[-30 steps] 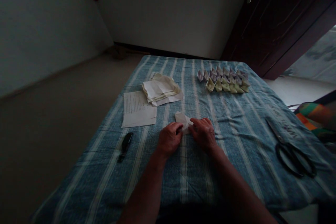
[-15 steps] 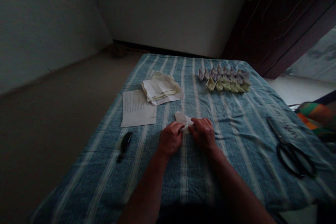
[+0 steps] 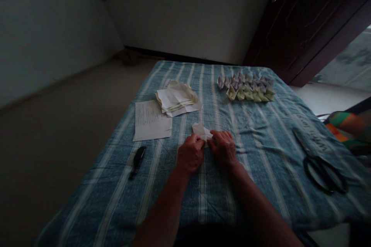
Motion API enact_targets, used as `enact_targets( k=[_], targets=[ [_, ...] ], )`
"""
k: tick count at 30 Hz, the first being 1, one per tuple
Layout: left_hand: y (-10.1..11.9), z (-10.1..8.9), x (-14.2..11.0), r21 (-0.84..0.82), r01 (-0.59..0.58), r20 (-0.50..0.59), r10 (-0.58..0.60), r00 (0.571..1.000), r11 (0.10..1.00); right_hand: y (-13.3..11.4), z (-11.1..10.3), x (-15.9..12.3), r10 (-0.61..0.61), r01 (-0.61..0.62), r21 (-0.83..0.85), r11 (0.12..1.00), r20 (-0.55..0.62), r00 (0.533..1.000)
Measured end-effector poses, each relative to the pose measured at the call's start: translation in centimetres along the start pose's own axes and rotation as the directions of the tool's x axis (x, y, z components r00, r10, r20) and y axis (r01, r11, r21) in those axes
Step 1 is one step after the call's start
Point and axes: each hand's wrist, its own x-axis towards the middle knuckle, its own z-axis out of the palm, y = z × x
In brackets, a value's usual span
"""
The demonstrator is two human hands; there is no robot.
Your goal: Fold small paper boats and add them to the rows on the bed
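A desk [image 3: 101, 193] fills most of the view, draped in a blue cloth with pale stripes; the weave looks coarse and slightly wrinkled, and the lettering printed near its right side is hard to read. Beyond the right edge of the desk, a multicoloured item [image 3: 344, 127] is blurred and cut off by the frame. Towards the far right corner stand tight rows of pointed folded pieces [image 3: 252, 87], pale greyish behind and yellow-green in front, overlapping too much to count surely. Left of them lies a stack of creased papers [image 3: 176, 98], rumpled at the edges, partly covering a flat printed sheet [image 3: 150, 123] whose text is too small to read. Metal scissors [image 3: 311, 157] with big black looped handles lie at right. Both hands have a grip on the work: the left hand [image 3: 189, 154] pinches its near left side with curled fingers, and the right hand [image 3: 224, 146] grasps its right edge. A slim black tool [image 3: 138, 160] lies at left, its near end dim. The smallest thing, the folded paper [image 3: 202, 130], is whitish and creased, its far corner angular; it sits on the cloth between the hands, its near part hidden by the fingers.
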Motion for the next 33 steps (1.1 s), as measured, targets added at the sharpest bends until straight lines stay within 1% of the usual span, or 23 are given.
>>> enact_targets(
  k=[6, 12, 17, 21, 24, 29, 33],
  targets=[
    [0.0, 0.4, 0.0, 0.01, -0.003, -0.038, 0.003, 0.999, 1.0, 0.3, -0.1, -0.2, 0.046, -0.046, 0.019, 0.999, -0.011, 0.999],
    [0.0, 0.4, 0.0, -0.001, 0.001, -0.032, -0.001, 0.999, 1.0, 1.0, -0.4, -0.7, 0.075, -0.075, -0.004, 0.997, -0.035, 0.997],
    [0.1, 0.5, -0.1, 0.008, 0.004, -0.043, -0.004, 0.999, 1.0, 0.8, -0.5, -0.9, 0.036, -0.034, 0.038, 0.999, -0.053, 0.998],
    [0.2, 0.3, 0.0, 0.012, 0.005, -0.039, -0.005, 0.999, 1.0, 0.4, -0.5, -0.9, 0.027, -0.026, 0.045, 0.999, -0.024, 0.999],
    [0.2, 0.3, 0.0, 0.009, 0.011, -0.03, -0.011, 0.999, 1.0, 0.5, -0.5, -0.9, 0.051, -0.051, 0.049, 0.998, 0.0, 0.999],
    [0.1, 0.5, -0.1, 0.01, -0.003, -0.054, 0.004, 0.999, 1.0, 1.0, -0.5, -1.0, 0.108, -0.106, 0.064, 0.992, -0.026, 0.994],
    [0.0, 0.7, -0.1, 0.022, -0.003, -0.054, 0.004, 0.999, 1.0, 1.4, -0.7, -1.1, 0.128, -0.126, 0.062, 0.99, -0.03, 0.991]
  ],
)
